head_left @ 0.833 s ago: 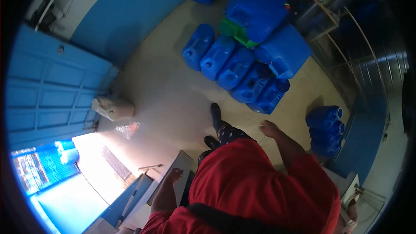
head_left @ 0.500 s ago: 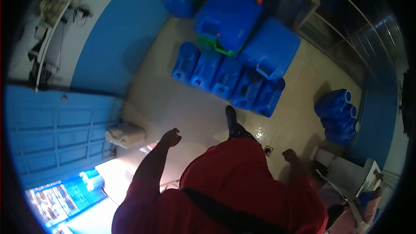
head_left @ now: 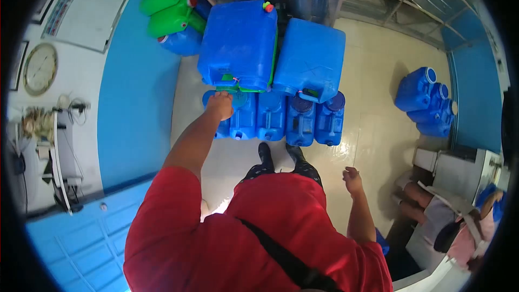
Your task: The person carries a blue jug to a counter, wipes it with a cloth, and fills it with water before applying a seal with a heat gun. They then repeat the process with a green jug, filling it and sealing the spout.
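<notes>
My left hand stretches forward over the front row of blue jerrycans, just below the lower edge of a large blue jerrycan. Its fingers point forward, slightly bent and apart, and overlap a container top in this view. A second large blue jerrycan rests to the right, its handle toward me. Both big ones sit above or behind the row, whose caps and handles face up. Off to my right side, my right hand hangs over the floor with loosely bent fingers, holding nothing.
Green jerrycans stand by the blue wall at left. Several blue containers are grouped on the right floor. A person sits at lower right near a white cabinet. A wood-framed glass partition runs along the back.
I have stepped closer and turned toward the jerrycans; both boots now stand before the row. My left hand has moved forward and up to the containers. My right hand stays out at my side.
</notes>
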### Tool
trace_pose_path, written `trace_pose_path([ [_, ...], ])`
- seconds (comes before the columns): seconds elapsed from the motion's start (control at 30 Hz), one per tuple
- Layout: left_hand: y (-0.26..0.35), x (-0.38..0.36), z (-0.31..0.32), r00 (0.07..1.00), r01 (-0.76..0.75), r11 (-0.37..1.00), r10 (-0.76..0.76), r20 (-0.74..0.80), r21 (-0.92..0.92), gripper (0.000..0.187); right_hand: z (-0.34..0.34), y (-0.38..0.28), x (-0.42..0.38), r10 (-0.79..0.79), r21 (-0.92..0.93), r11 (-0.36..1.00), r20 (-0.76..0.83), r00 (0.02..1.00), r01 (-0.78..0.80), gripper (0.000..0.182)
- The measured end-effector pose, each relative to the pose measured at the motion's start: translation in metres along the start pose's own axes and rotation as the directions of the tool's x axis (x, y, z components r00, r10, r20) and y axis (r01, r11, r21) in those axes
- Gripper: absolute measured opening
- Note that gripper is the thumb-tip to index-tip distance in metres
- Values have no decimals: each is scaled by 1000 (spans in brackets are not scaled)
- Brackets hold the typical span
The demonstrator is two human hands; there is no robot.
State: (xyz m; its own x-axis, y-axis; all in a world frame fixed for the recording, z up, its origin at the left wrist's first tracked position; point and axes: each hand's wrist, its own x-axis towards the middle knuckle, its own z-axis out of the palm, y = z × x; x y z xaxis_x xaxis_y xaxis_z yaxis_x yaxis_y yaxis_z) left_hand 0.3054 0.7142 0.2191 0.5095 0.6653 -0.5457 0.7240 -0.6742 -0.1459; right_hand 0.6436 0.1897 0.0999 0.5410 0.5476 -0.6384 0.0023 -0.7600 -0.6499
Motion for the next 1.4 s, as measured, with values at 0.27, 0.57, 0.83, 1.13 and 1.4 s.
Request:
trace_pose_path([
  [0.27, -38, 113, 28, 992, 104, 994, -101, -79, 28, 53, 39, 106, -163, 255, -375, 879, -152, 955, -294, 39],
  [0.57, -129, 11, -138, 806, -319, 939, 195, -559, -133, 34, 62, 85, -108, 345, -596, 801, 378, 859, -60, 42],
  [0.83, -172, -270, -202, 816, 170, 836, -416, -401, -522, 36, 50, -173, 112, -272, -626, 623, 388, 881, 468, 40],
  [1.13, 77, -568, -101, 437, 330, -58, -875, 207, -942, 56, 238, -326, 287, -143, -261, -149, 960, 241, 954, 28],
  [1.4, 369, -681, -196, -93, -405, -310, -922, 376, -860, 71, 488, -336, 77, 129, 210, -280, 975, -180, 937, 36],
])
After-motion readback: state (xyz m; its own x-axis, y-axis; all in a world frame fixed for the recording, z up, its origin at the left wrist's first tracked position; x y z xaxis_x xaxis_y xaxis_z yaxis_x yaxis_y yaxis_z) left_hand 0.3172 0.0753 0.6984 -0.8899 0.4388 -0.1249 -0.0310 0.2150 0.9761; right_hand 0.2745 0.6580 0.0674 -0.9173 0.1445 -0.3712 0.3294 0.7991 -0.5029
